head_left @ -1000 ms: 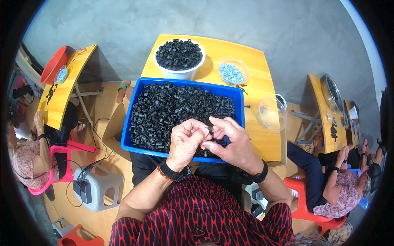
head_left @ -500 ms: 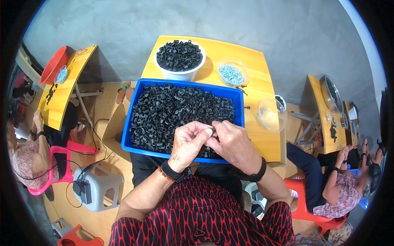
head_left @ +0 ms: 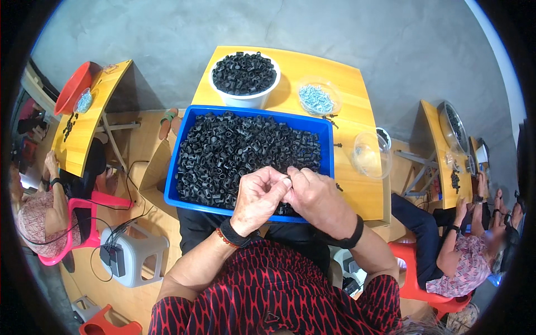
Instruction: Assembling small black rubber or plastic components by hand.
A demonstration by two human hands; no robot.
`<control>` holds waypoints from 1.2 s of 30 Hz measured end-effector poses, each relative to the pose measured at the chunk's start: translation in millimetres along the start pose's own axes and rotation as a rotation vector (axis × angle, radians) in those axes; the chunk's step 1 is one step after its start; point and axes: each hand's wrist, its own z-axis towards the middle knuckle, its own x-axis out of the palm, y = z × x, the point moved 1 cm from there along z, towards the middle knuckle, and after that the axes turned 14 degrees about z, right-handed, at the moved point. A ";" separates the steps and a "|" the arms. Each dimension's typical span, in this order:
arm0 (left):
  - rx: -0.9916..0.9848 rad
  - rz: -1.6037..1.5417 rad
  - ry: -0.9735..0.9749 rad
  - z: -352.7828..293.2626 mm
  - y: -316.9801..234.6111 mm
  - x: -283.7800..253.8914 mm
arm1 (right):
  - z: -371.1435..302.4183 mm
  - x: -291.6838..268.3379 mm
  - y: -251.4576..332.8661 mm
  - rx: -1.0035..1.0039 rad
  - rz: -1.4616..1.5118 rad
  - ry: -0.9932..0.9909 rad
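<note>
My left hand and my right hand meet above the near side of a blue tray. Thumbs and fingers of both are pinched together at one spot; whatever lies between them is too small and covered to name. Small black plastic fittings fill the tray, heaped loosely. Behind it stands a white bucket piled with similar black pieces. To the right of the bucket, a clear bowl contains many silvery-blue screws.
A yellow table bears these containers, a clear empty-looking bowl and several small black pieces near the tray's right edge. Co-workers sit left and right at their own tables. A grey stool with cables stands at left.
My hands stay pinched together over the tray, the right one turned slightly. The view has shifted a little. The co-worker at right has moved their hands apart, toward their table.
</note>
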 end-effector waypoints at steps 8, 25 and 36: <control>0.000 0.020 -0.016 -1.9 -3.0 -1.1 | -0.8 4.2 0.3 -0.040 -0.006 -0.020; 0.496 0.032 -0.444 -35.2 -36.7 -32.2 | -16.0 -38.6 -51.3 0.070 0.148 -0.061; 0.373 -0.239 -1.123 -65.4 8.0 -192.3 | -19.1 -28.0 -48.4 -0.060 -0.050 0.188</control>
